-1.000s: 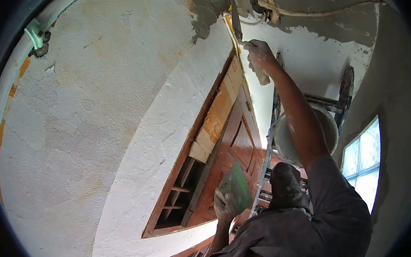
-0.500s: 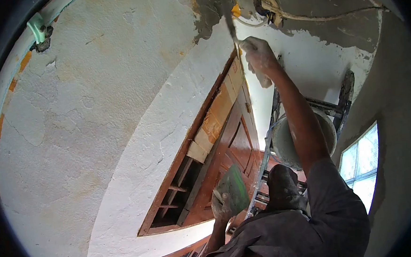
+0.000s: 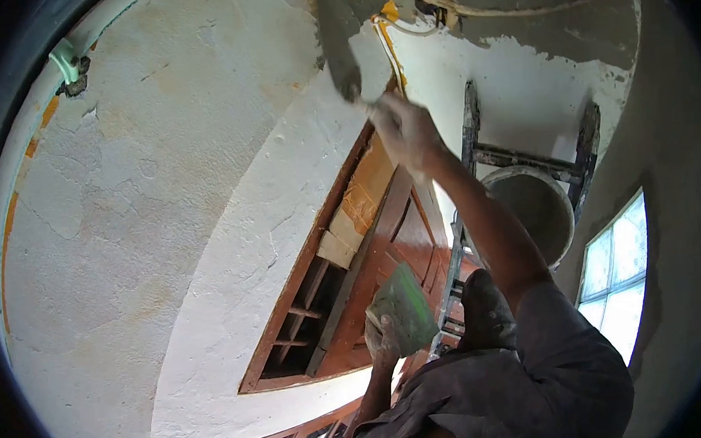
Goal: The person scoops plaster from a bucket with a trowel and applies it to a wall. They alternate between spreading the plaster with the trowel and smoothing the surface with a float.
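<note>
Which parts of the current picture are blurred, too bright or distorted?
Head view: the trowel and right hand look motion-blurred; same head view: the window glares nearly white, and the wall appears bowed by the lens.

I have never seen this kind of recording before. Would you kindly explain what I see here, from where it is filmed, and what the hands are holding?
There is no machine here: these are a person's own two bare hands. The camera is worn on the head and looks forward and down; the round, dark edge belongs to the picture.

The right hand, raised, grips a trowel by its handle; whether the blade touches the wall is hard to tell. Lower down, the left hand holds a flat greenish board.

The wall is mostly whitish, with a grey patch near the top. A bucket is by the dark ladder.
</note>
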A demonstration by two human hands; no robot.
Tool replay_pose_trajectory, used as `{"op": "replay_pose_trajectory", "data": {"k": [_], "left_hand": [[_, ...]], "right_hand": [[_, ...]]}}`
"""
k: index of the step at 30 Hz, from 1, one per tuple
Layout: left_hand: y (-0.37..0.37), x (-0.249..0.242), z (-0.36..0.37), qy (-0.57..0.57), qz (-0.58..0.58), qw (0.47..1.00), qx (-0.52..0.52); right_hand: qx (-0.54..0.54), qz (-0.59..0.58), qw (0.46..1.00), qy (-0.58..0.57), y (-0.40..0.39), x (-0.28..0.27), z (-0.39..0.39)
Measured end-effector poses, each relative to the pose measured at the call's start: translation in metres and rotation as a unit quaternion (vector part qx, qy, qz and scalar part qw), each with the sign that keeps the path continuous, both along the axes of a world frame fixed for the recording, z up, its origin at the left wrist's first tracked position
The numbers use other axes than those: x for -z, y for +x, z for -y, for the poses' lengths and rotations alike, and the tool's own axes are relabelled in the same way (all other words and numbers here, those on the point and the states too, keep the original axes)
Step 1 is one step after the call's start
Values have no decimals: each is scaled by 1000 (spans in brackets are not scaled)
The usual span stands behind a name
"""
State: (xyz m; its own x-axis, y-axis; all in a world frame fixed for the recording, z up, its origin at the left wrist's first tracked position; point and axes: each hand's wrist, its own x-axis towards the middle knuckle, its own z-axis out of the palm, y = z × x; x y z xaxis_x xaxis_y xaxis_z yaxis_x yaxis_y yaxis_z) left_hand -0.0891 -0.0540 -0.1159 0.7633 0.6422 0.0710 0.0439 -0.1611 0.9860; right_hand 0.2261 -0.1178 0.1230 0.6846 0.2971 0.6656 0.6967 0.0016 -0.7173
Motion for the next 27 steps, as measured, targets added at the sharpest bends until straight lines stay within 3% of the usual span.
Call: {"op": "replay_pose_trajectory", "data": {"k": [1, 4, 5, 7, 8, 11, 15, 19, 21, 22, 23, 25, 26, 27], "left_hand": [[1, -7, 4, -4, 13, 1000, -4], [-6, -12, 7, -4, -4, 1000, -11], [-6, -12, 6, -7, -6, 1000, -11], [-9, -9, 7, -19, -15, 1000, -12], [-10, -7, 8, -30, -23, 999, -9], [-6, -10, 5, -41, -22, 999, -8], [-12, -13, 9, -17, 0, 999, -29], [-15, -9, 4, -33, -10, 999, -24], [-14, -11, 4, -75, 4, 997, -10], [-15, -12, 2, -96, 11, 995, -3], [-15, -11, 0, -122, 19, 992, -4], [-13, -9, -4, -174, 35, 984, -7], [-14, -9, -5, -184, 40, 982, -12], [-15, -9, -7, -195, 45, 980, -17]], "right_hand": [[22, 1, 1000, 18, 15, 1, -5], [-48, -90, 995, 2, 17, 11, -19], [-17, 10, 1000, 5, 7, 22, -25], [-58, 36, 997, -25, -37, 21, -18], [-85, 43, 994, -58, -49, 23, -15], [-98, 53, 994, -4, -54, 34, -15], [-21, 5, 999, 44, -25, 36, -31], [-152, 67, 986, -11, -70, 42, -23], [-202, 21, 976, 76, -83, 53, -21], [-226, -1, 967, 121, -87, 57, -22], [-299, -197, 921, 156, -89, 60, -22], [-357, -348, 825, 264, -86, 58, -21], [-381, -418, 762, 314, -84, 57, -22], [-390, -419, 749, 334, -81, 60, -28]]}}
